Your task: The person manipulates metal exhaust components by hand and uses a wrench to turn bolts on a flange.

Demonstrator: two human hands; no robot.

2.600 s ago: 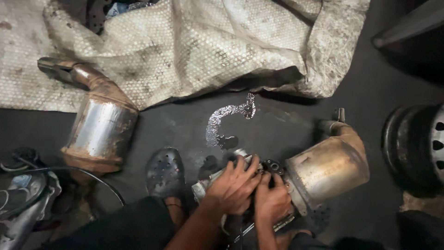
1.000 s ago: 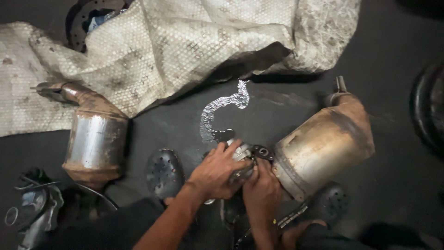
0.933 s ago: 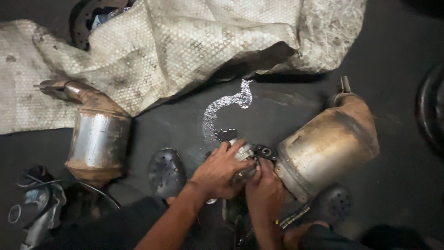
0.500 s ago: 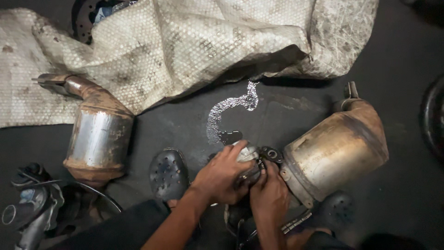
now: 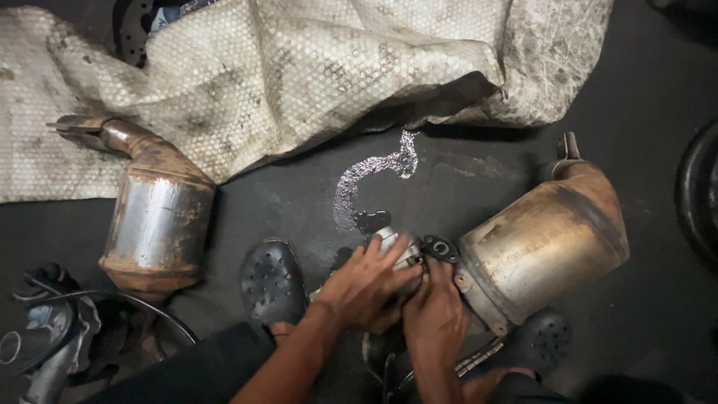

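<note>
**Rusty metal can under two hands**

Rusty and brown, a big metal can [image 5: 542, 239] lies on its side on the dark floor [image 5: 658, 299], a little to the right of the middle. Its wide end points down and left, where a small grey metal part [image 5: 396, 247] sits at its mouth.

The left hand [image 5: 366, 288] lies over that grey part — its fingers are spread a bit and curled down on it. The right hand [image 5: 434, 318] is just beside it, touching the can's wide end; its fingers are bent in, but I cannot tell what they pinch. The two hands touch each other.

A black shoe [image 5: 271, 280] with holes stands left of the hands, and another shoe [image 5: 542, 340] peeks out under the can.

A second can [image 5: 157, 224] lies well apart on the left. A dirty white sheet [image 5: 314, 67] covers the top — a shiny wet streak [image 5: 366, 176] runs from it down to the hands.
</note>
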